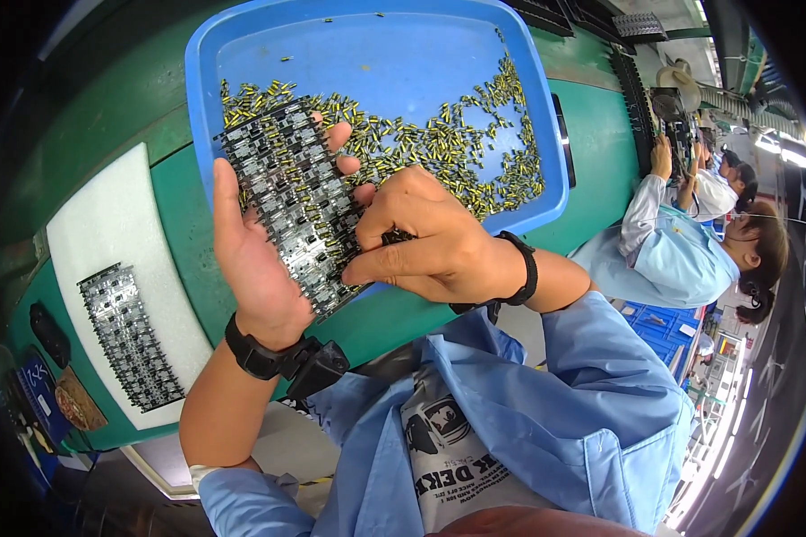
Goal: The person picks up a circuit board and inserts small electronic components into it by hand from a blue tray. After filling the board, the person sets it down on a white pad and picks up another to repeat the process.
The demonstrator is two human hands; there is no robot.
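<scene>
My left hand [264, 255] grips a long panel of circuit boards [282, 183] from below and along its left edge, with fingertips showing past the right edge. The panel is tilted over the near rim of a blue tub [199, 98]. Rows of small yellow-and-dark capacitors stand along the panel's middle. My right hand [434, 242] is closed in a pinch at the panel's lower right edge. Small dark capacitors [396, 236] show within its curled fingers; whatever lies between thumb and fingertip is hidden. Many loose capacitors [403, 139] lie in the tub.
A second circuit board panel [134, 336] rests on a white foam pad [90, 224] at the left. Beyond it are a dark object [50, 333] and a small brown container [79, 400]. Co-workers [667, 255] sit along the green bench [600, 152] at the right.
</scene>
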